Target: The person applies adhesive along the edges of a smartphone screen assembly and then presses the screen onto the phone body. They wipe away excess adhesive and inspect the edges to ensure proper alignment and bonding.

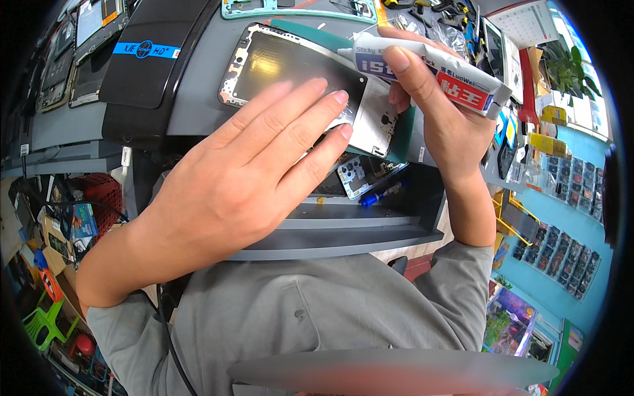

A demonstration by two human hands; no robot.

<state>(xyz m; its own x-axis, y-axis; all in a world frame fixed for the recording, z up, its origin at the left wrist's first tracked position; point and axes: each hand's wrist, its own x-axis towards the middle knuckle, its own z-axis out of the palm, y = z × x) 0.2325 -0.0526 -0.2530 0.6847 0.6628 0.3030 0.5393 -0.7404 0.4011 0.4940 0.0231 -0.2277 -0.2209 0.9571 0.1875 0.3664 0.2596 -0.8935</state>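
Note:
My right hand (pixel 452 122) is wrapped round a white glue tube (pixel 422 63) with red and blue print. The tube lies nearly level, its narrow end toward the left. Fingers outstretched, my left hand (pixel 241 165) is over the near side of a flat device frame (pixel 297 59), hiding part of it; I cannot tell whether the fingertips touch it. This frame has a black sheet and a silver border, and it lies on a green mat (pixel 406 132).
A black panel with a blue band (pixel 152 86) lies on the left. Below the worktop, an open drawer (pixel 330 241) holds a phone part (pixel 350 181) and a blue pen (pixel 371 198). A teal frame (pixel 297 11) lies at the back, with hand tools (pixel 442 13) beyond on the right.

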